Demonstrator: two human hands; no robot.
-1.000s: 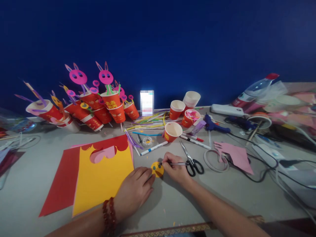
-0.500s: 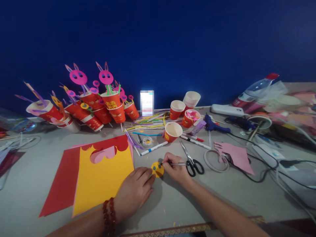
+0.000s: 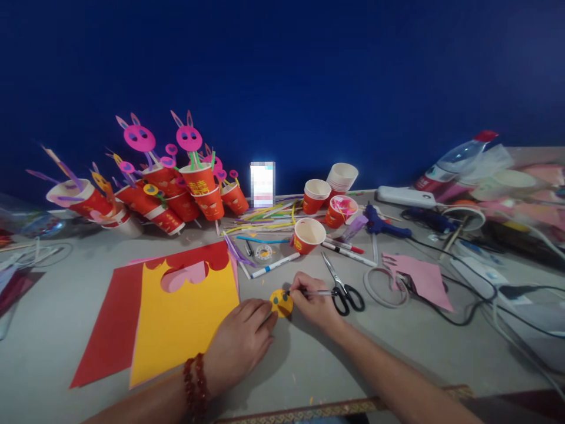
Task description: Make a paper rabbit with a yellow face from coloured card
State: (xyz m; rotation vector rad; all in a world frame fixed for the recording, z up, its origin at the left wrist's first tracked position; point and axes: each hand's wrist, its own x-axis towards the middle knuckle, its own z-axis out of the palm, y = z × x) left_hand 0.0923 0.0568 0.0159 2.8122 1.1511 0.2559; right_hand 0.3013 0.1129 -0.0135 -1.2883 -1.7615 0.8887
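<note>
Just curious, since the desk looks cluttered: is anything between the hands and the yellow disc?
Nothing visible: the left hand and right hand are both at the yellow disc, the right holding a pen. The scissors lie further right.

Dim, muted light covers the scene, its source out of view, and the deep blue wall (image 3: 282,76) sinks towards near-black in places. A white, upright rectangular screen (image 3: 263,185), pixelated, glares brightest. Soft shadows fall on the matte grey worktop (image 3: 335,371) beside the bare left hand (image 3: 245,330) and bare right hand (image 3: 315,301). Fine detail looks soft. Towards the right edge, the clear plastic bottle with a red cap (image 3: 461,159) appears stretched, and clutter beyond it smears.
</note>
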